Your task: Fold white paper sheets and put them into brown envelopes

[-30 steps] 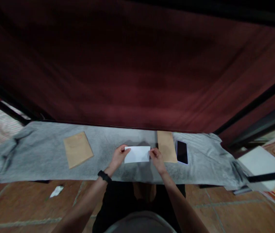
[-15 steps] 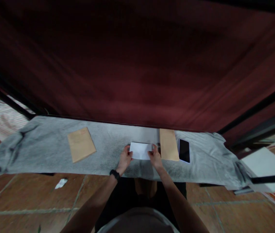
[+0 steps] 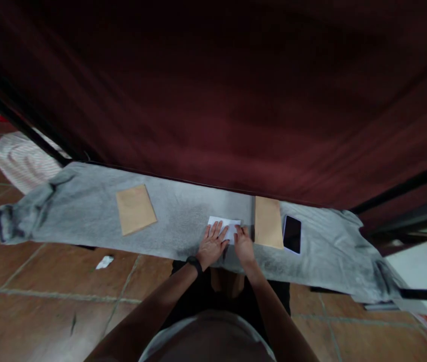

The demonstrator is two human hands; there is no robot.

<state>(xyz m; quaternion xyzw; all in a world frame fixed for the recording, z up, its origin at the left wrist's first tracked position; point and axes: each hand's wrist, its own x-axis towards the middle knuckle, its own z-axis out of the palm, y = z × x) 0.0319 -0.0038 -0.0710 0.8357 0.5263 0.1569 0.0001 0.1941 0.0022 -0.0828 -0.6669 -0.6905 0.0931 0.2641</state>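
A white piece of paper (image 3: 232,222), seemingly folded, lies on the grey cloth in front of me. My left hand (image 3: 212,246), with a dark band on its wrist, rests flat over the paper's left part, fingers spread. At the paper's right end, my right hand (image 3: 244,246) has its fingers bent and gripping the edge; the fingertips are small and partly hidden. Just right of that hand lies a tan paper piece (image 3: 268,221), and beside it a dark-screened phone (image 3: 292,234). Farther left is another tan paper piece (image 3: 135,209).
The grey cloth (image 3: 183,211) covers a long narrow surface, backed by a dark red panel (image 3: 213,125). Black bars (image 3: 405,188) flank both ends. Below, a crumpled white scrap (image 3: 104,262) lies on the tiled floor (image 3: 59,281). A white board (image 3: 420,269) is at the right.
My left hand has gone from gripping the paper's left end to lying flat on top of it. My right hand stays at the right end. The view has turned slightly.
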